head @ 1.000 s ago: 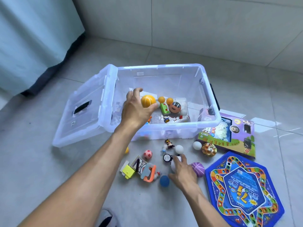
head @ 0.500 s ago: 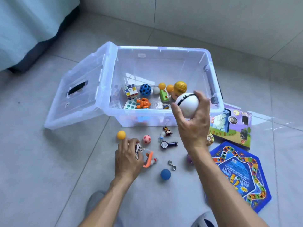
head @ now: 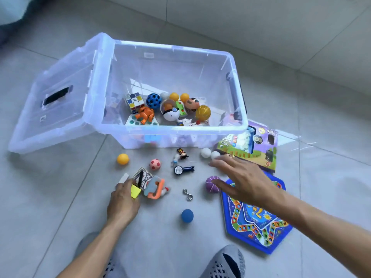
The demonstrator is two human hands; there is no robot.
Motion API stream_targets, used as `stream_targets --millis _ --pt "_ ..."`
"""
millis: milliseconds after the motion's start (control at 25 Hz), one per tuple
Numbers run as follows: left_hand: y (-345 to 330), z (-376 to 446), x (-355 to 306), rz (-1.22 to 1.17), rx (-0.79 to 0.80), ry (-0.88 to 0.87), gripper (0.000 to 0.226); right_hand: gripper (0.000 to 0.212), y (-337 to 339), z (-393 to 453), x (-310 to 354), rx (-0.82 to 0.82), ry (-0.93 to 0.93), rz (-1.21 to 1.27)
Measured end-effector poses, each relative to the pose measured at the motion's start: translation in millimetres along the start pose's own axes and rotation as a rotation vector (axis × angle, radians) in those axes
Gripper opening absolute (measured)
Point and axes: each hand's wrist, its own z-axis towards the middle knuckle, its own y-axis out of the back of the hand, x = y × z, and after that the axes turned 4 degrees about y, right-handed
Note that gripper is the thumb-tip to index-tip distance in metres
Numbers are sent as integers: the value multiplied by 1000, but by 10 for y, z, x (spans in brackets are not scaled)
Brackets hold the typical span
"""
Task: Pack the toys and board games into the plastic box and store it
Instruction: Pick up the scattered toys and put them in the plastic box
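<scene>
Toys are about half packed: on the floor (head: 60, 197) near the person lie a blue ball (head: 187, 215), hook (head: 187, 194) and board (head: 255, 215). The left hand (head: 122, 203) grips a yellow block (head: 135, 191); the right hand (head: 244, 180), fingers spread and holding nothing, hovers beside a purple ball (head: 211, 184), its fingertips near 2 white balls (head: 209, 153). Farther off, the open box (head: 170, 129) holds a dozen or so toys; its lid (head: 54, 97) leans beside it.

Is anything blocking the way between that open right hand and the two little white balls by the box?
Nothing visible. The right hand reaches, fingers spread, just short of the white balls, with bare floor between. The purple game box lies beside them to the right, not in the way. The plastic box behind is open.
</scene>
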Motion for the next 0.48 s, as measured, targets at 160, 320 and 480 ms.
stream_targets --millis 160,320,480 --pt "24 -75 -18 -55 -28 -58 39 66 -1051 -376 -60 245 -467 60" --pt "269 -460 -286 -272 -57 -58 36 69 -1565 -260 9 203 -642 191" --pt "728 -628 -1102 -500 -252 -324 36 56 -1499 -235 73 113 -701 447"
